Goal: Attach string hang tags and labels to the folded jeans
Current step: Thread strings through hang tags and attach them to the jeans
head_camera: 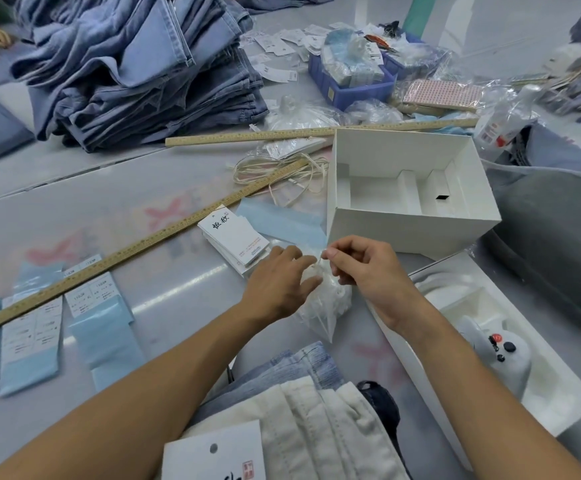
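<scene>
A clear plastic bag (323, 306) of white strings lies on the grey table in front of me. My left hand (278, 282) rests on the bag with fingers spread at its mouth. My right hand (368, 268) pinches a thin white string at the bag's top. A stack of white hang tags (235, 237) with black brush lettering sits just left of the hands. One larger white hang tag (219, 455) with a punched hole lies on the folded jeans (299, 372) at the bottom edge, on their pale inner fabric. A big pile of blue jeans (143, 71) stands at the back left.
An open white box (410, 233) stands right behind the hands. Two wooden rulers (136, 247) cross the table. Light blue label sheets (105, 337) lie at the left. A coil of cream string (278, 168), a blue bin (347, 84) and a white tray (559, 407) with a device are nearby.
</scene>
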Action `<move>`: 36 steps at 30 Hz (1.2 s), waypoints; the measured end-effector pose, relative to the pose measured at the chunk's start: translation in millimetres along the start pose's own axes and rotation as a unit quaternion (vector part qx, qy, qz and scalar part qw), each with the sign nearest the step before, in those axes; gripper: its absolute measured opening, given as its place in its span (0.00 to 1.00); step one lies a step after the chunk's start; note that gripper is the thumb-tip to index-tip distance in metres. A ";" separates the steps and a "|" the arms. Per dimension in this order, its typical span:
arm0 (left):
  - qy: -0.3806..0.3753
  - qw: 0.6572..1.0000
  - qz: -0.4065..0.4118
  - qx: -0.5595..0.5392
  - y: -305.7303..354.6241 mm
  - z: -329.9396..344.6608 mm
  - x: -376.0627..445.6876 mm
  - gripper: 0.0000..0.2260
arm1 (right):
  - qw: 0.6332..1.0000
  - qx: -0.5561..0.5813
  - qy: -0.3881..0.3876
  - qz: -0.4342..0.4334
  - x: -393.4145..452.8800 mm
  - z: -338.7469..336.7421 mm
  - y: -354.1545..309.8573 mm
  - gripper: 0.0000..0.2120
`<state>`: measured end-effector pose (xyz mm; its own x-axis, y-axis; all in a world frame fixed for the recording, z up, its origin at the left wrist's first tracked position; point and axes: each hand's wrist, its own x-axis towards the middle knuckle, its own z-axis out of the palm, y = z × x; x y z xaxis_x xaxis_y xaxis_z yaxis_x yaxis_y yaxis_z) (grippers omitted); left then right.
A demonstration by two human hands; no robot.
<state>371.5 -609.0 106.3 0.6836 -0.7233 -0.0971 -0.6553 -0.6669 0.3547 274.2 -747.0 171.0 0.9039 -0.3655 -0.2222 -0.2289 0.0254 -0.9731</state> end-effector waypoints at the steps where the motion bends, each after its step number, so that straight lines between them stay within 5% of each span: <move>1: 0.002 1.000 0.000 -0.002 0.8 0.0 0.5 0.19 | 1.000 -0.001 -0.007 -0.007 -3.0 -0.3 -6.2 0.05; 6: 0.011 0.999 0.020 -0.032 3.3 -3.3 1.1 0.18 | 0.996 0.070 -0.021 -0.057 -17.4 -11.5 -37.5 0.07; 13: 0.029 0.987 0.005 -0.157 17.0 -25.6 -0.8 0.13 | 0.998 -0.001 -0.035 -0.048 -31.2 -15.1 -53.9 0.06; 15: 0.021 0.951 -0.012 -0.309 19.7 -48.5 -6.5 0.10 | 0.998 0.015 -0.038 -0.051 -40.3 -15.8 -61.9 0.05; 17: -0.039 0.867 -0.013 -0.496 24.9 -81.7 -17.2 0.10 | 0.997 0.029 -0.041 -0.054 -51.8 -14.9 -72.2 0.05; 19: -0.089 0.819 0.022 -0.567 31.5 -116.3 -30.8 0.15 | 0.996 0.058 -0.038 -0.061 -66.2 -12.2 -84.4 0.07; 23: -0.018 0.873 0.042 -0.486 51.8 -159.3 -69.6 0.14 | 0.983 0.173 -0.025 -0.060 -99.8 -2.2 -105.8 0.07; 26: 0.020 0.874 0.044 -0.484 61.7 -162.8 -113.7 0.12 | 0.974 0.220 -0.008 -0.053 -119.2 2.3 -115.8 0.03; 32: -0.017 0.954 0.089 -0.287 71.2 -156.1 -121.3 0.35 | 0.982 0.180 -0.064 0.000 -136.3 3.6 -137.1 0.05; 36: -0.043 0.970 0.093 -0.221 81.0 -142.5 -92.8 0.05 | 0.978 0.197 -0.065 -0.001 -137.5 -0.6 -155.5 0.06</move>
<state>300.8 -570.4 276.5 0.5242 -0.8492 -0.0640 -0.5508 -0.3954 0.7351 185.2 -701.3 352.9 0.9486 -0.2444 -0.2012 -0.0934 0.3912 -0.9156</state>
